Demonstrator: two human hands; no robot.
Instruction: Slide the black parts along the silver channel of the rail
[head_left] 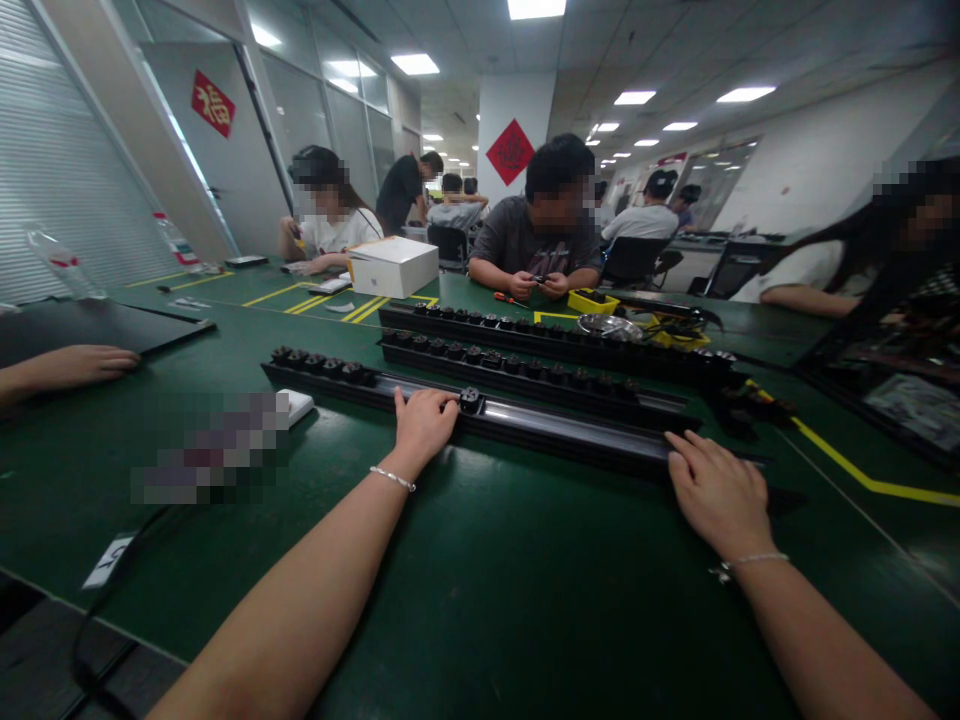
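Room: fluorescent ceiling panels are lighting a long workroom with red paper signs hanging on a door and a pillar.
Surface: a green table [480, 590] is stretching away under yellow tape lines.
Rails: three black rails are lying side by side; the nearest rail [525, 425] is sitting closest to the person, the other two just beyond it.
Left hand [424, 425]: fingers are lying flat and released on the nearest rail, touching a small black part [470, 400].
Right hand [716, 495]: fingers are resting loosely spread over the nearest rail's right end, hiding it.
Others: a white box [394, 266] is sitting well beyond the nearest rail; six or so seated people are working there.
Unclear: a blurred patch is covering something left of the nearest rail.
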